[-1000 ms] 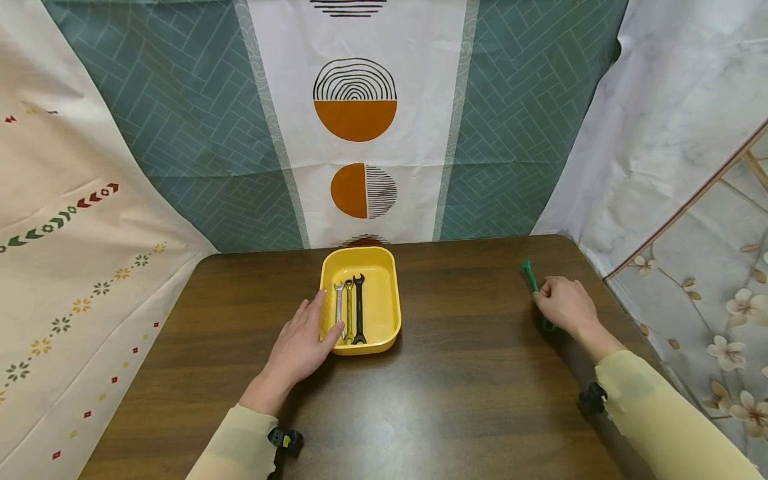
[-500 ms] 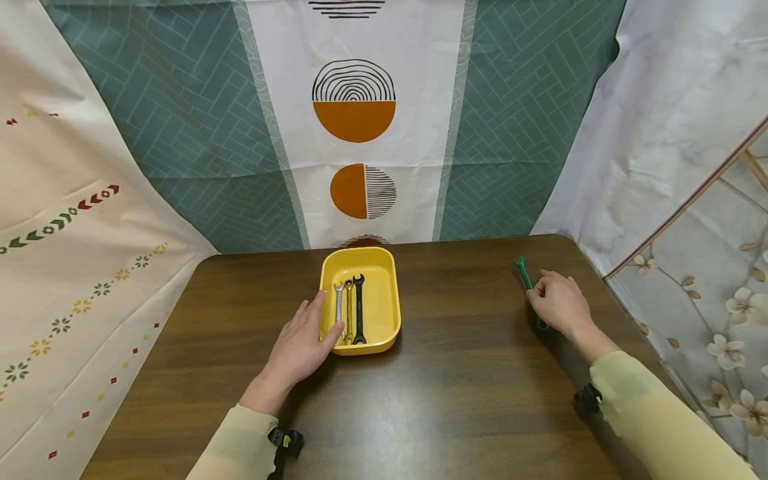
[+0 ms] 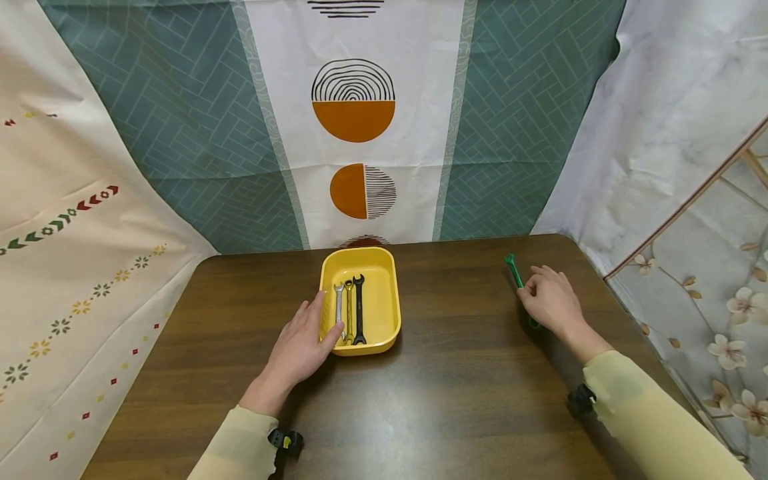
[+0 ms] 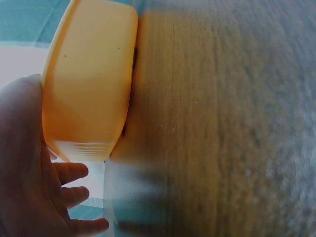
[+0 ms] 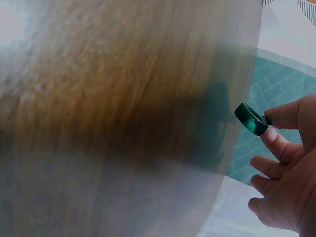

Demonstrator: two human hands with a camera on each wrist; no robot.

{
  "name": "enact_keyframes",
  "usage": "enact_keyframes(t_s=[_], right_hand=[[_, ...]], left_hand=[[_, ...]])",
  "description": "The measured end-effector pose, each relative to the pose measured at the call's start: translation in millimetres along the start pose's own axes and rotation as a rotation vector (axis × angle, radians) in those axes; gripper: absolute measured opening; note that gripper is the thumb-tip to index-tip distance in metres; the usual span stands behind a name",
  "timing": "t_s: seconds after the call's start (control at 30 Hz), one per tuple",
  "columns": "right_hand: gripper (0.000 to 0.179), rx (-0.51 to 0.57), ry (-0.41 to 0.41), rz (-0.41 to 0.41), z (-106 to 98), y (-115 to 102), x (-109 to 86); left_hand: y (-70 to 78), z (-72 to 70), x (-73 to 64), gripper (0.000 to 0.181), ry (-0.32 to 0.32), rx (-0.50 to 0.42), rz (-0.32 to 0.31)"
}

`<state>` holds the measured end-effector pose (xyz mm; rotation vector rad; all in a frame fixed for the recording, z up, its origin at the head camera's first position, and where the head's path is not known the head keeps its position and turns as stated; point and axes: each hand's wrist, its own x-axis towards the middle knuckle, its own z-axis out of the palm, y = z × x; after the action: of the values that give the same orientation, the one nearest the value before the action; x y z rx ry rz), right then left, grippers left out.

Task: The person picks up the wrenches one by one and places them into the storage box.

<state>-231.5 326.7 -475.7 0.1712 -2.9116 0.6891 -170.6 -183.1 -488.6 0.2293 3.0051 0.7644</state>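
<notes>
My right hand (image 3: 552, 301) pinches a green wrench (image 3: 513, 271) between thumb and index finger, above the table's right side. Its open-jaw end points away from me. In the right wrist view the wrench's green near end (image 5: 251, 119) sticks out past the fingertips, and the other fingers are loosely bent. My left hand (image 3: 303, 340) rests on the near left edge of a yellow tray (image 3: 390, 300), fingers fairly straight and thumb reaching over the rim. Inside the tray, side by side, lie a silver wrench (image 3: 339, 303), a yellow-gold wrench (image 3: 349, 310) and a black wrench (image 3: 359, 310).
The dark wooden table (image 3: 444, 400) reaches back to a patterned curtain (image 3: 510, 120). A cream cloth (image 3: 78, 287) hangs on the left and a floral cloth (image 3: 702, 267) on the right. The tray stands near the back edge, left of centre.
My right hand has moved left and slightly away from me, carrying the green wrench. The left hand and the tray have stayed put.
</notes>
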Motion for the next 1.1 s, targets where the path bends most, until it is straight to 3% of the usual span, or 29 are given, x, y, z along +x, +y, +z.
enact_keyframes(t_s=[1.1], right_hand=[[0.024, 0.044, 0.017, -0.041, 11.0, -36.3, 4.7]], left_hand=[[-0.3, 0.2, 0.1, 0.093, -0.002, -0.001, 0.0]])
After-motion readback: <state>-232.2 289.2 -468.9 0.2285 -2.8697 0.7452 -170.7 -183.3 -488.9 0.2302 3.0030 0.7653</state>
